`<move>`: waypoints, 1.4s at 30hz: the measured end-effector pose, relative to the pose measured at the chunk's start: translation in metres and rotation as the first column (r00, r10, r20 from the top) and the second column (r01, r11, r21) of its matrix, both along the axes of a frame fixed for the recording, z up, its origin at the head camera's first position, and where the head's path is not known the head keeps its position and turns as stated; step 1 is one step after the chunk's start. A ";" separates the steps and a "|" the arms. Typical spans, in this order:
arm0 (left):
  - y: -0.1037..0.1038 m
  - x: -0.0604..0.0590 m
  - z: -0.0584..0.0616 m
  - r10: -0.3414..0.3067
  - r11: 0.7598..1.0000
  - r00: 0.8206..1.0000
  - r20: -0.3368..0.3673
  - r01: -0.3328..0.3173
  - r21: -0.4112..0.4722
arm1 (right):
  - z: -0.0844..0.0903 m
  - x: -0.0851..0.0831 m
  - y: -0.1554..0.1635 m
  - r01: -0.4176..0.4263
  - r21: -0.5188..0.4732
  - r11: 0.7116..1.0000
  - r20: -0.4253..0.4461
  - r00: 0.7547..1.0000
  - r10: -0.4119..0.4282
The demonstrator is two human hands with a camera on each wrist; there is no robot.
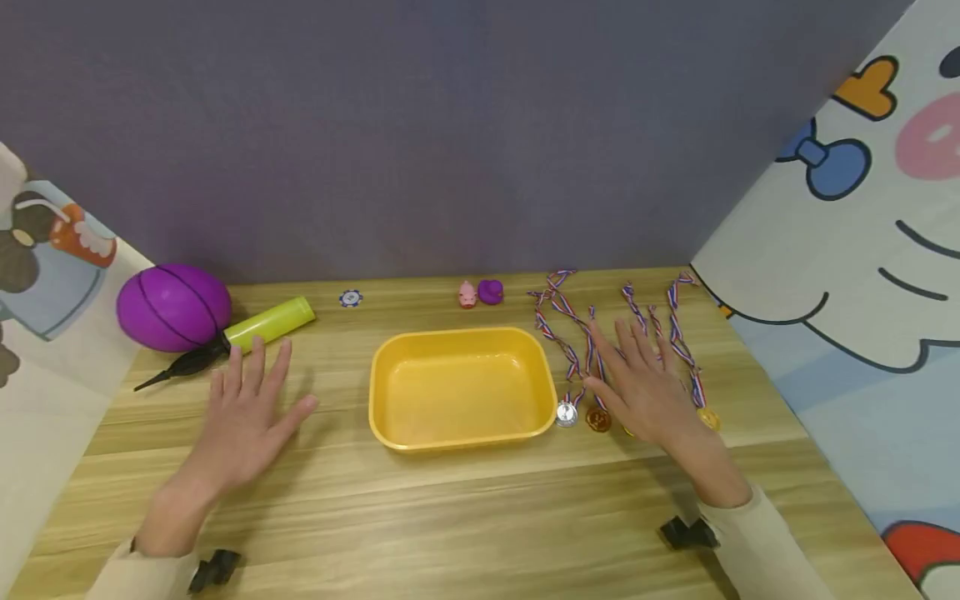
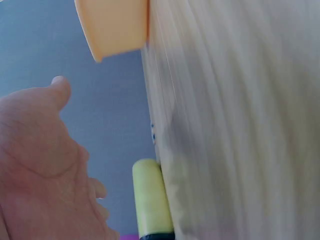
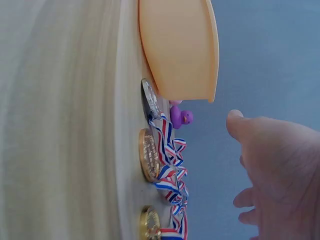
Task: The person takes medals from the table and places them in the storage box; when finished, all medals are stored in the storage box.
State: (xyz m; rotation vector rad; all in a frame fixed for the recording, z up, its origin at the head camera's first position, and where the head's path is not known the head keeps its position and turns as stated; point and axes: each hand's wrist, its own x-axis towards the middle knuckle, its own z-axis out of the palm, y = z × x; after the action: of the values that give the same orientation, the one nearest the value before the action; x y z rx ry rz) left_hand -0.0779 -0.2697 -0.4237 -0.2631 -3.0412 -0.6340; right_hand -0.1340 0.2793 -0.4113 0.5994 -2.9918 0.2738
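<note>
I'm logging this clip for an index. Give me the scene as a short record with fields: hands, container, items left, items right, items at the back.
left hand: open, fingers spread, above the table
right hand: open, over the medals
container: yellow tub, nothing in it
items left: purple ball, yellow-green pump
items back: blue chip, pink toy, purple duck
</note>
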 end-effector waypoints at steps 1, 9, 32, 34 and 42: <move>0.003 0.001 0.001 -0.007 0.999 1.000 0.007 0.007 0.041 | -0.001 0.001 0.001 -0.002 -0.012 1.000 -0.008 1.000 0.002; 0.027 0.010 0.002 -0.062 0.919 0.995 0.072 0.029 0.393 | -0.012 0.006 0.017 -0.050 -0.131 0.990 -0.152 0.988 0.030; 0.084 0.019 -0.043 -0.168 0.544 0.985 -0.025 0.114 0.831 | -0.038 0.007 0.060 -0.102 -0.450 0.887 -0.336 0.940 -0.063; 0.087 0.019 -0.047 -0.172 0.528 0.984 -0.043 0.129 0.840 | -0.039 0.008 0.064 -0.105 -0.475 0.874 -0.340 0.938 -0.072; 0.091 0.021 -0.056 -0.165 0.522 0.981 -0.097 0.170 0.836 | -0.048 0.012 0.080 -0.063 -0.556 0.829 -0.321 0.936 -0.145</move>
State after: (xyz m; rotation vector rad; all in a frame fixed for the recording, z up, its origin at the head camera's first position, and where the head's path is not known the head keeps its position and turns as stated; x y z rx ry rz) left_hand -0.0573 -0.1789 -0.4799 -0.4990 -2.2914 -1.9866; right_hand -0.1215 0.3597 -0.4588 0.4499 -2.3950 0.8987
